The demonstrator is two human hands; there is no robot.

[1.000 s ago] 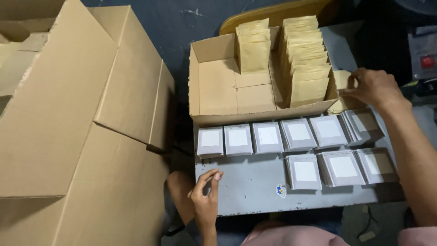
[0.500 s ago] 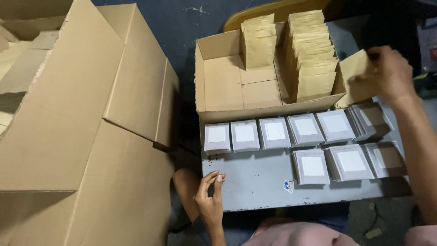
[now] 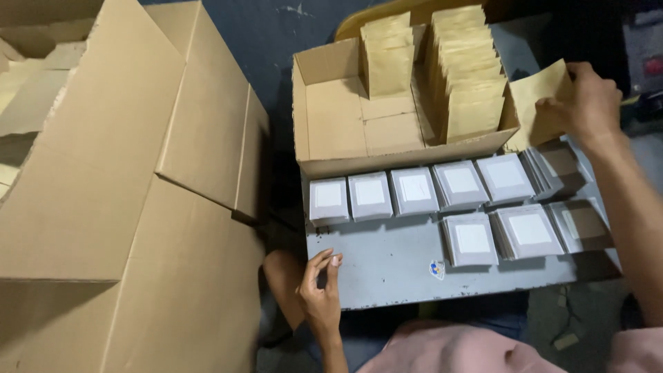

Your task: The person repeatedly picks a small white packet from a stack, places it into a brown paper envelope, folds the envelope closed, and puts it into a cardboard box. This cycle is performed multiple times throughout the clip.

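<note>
Grey metal tabletop (image 3: 387,266), seen from above, carries the work; dark blue floor shows beyond it and a small round sticker (image 3: 436,269) sits near its front edge. At the table's far side stands an open shallow cardboard box (image 3: 335,117) with two rows of upright brown paper envelopes (image 3: 469,76), the right row fuller than the left.

Right hand (image 3: 587,103): raised just beside the box's right wall, fingers closed in a pinch on one brown envelope (image 3: 535,100), which is held clear of the table and partly overlaps the box corner.

Left hand (image 3: 321,290): resting at the table's near-left edge, fingers loosely curled with thumb and forefinger close together; it holds nothing that can be made out.

Between box and hands, small grey packets with white square labels (image 3: 414,190) lie in a row just in front of the box, each touching or nearly touching its neighbour. A second, shorter row of similar packets (image 3: 528,231) lies nearer the person on the right, stacked in overlapping piles. Further piles (image 3: 556,169) sit directly below the right hand.

Left of the table, well apart from both hands, large cardboard cartons (image 3: 124,207) with open flaps fill the view. Pink clothing (image 3: 449,349) shows at the bottom edge.
</note>
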